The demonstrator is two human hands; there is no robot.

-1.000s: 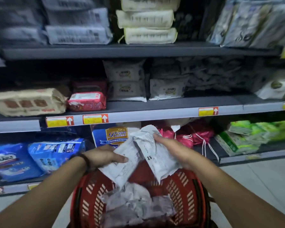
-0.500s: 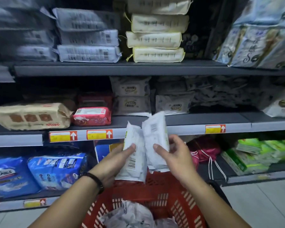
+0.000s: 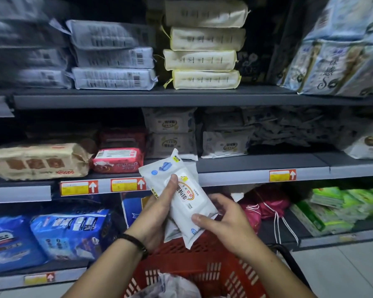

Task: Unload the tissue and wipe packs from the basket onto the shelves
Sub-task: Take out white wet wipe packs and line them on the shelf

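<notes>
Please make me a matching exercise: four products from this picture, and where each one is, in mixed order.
1 white wipe pack
2 pink pack
3 cream packs
4 blue packs

a upper shelf
b gripped by left hand and right hand
c lower shelf
d middle shelf

Pairs: 1-b, 2-d, 3-a, 4-c

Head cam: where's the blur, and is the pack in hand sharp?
Head view: the white wipe pack, gripped by the left hand and right hand, is sharp; the grey packs top left smear with motion blur; the middle shelf lies in shadow at its back; shelf edges bow from the wide-angle lens.
</notes>
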